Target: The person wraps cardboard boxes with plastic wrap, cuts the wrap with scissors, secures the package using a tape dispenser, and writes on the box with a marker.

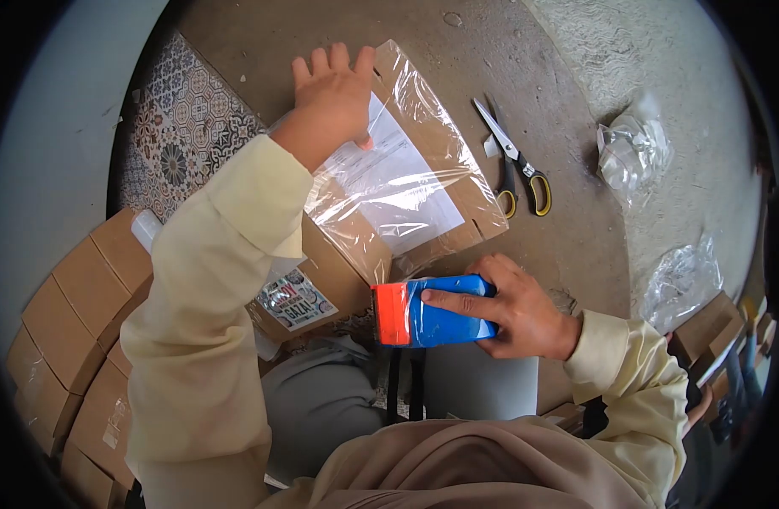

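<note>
A cardboard box [330,263] stands tilted on the brown surface, with a white printed sheet [402,187] under clear plastic on its upper face. My left hand [334,93] rests on the far left part of that face, fingers spread over its edge. A blue and red tape dispenser [436,311] is in my right hand [521,310], whose index finger lies along its top. The dispenser's red end is at the box's near corner. A colourful sticker [296,299] shows on the near side of the box.
Scissors with black and yellow handles [516,161] lie open right of the box. Crumpled clear plastic [633,148] and another clear bag [684,282] are farther right. Stacked cardboard boxes [75,314] stand at the left, near a patterned surface [181,119].
</note>
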Demonstrator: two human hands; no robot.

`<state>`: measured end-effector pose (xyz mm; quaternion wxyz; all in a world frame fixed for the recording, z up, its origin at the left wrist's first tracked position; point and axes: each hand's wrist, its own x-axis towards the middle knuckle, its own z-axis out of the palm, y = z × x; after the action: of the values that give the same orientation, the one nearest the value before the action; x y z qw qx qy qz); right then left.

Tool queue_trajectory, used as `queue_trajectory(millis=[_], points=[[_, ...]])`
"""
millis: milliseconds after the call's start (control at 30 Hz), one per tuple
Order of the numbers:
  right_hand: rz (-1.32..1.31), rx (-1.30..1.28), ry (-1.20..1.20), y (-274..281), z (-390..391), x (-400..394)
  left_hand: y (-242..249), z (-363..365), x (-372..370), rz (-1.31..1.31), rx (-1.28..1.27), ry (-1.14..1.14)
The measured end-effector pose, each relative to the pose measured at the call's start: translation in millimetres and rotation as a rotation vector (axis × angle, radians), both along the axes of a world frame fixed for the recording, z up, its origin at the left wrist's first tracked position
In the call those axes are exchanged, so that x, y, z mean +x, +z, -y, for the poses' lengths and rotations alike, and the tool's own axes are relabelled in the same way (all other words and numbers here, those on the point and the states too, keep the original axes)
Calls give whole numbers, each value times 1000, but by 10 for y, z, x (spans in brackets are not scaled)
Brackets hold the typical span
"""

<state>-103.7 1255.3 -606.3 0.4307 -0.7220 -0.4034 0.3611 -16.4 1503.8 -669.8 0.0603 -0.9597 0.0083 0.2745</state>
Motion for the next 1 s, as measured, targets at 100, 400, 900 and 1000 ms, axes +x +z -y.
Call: queue_trajectory(millis=[100,400,900,1000], points=[[68,-17,16,98,52,-7,-8,28,-219,382,-212,-187],[179,-82,-98,353,173,-154,678,15,-1189,237,-834,34],[82,-394,-827,-140,707,95,-224,-51,35,-272,-519,315],[77,-335,-830,-171,727,78,-310,-74,99,-300,-715,397]])
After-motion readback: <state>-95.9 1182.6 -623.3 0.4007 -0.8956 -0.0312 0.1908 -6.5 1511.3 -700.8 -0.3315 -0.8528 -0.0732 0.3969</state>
